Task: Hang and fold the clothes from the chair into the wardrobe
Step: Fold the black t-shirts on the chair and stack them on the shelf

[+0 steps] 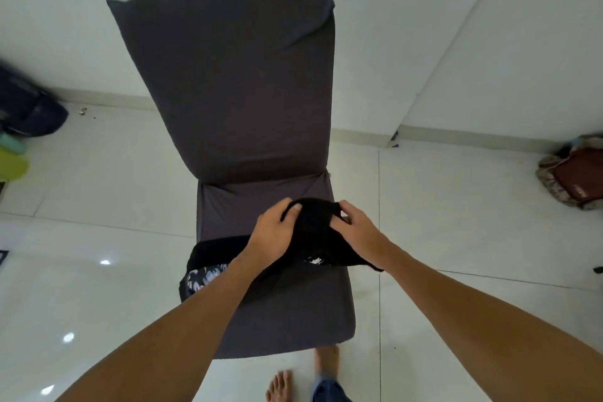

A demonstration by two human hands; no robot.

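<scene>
1. My left hand (pixel 274 228) is curled on the far edge of the black garment (pixel 313 232), thumb on top, gripping a bunched fold.
2. My right hand (pixel 357 227) pinches the same bunch from the right, fingers bent into the cloth; the two hands sit close together.
3. The black garment lies across the seat of the chair (pixel 241 91), its left end hanging over the seat's left edge, where a white floral print (pixel 204 277) shows.
4. The chair wears a dark grey cover and stands on pale glossy floor tiles (pixel 456 222).
5. A dark bag (pixel 29 111) sits far left by the wall; a camouflage backpack (pixel 574 176) sits far right.
6. My bare feet (pixel 280 385) show near the chair's front.
</scene>
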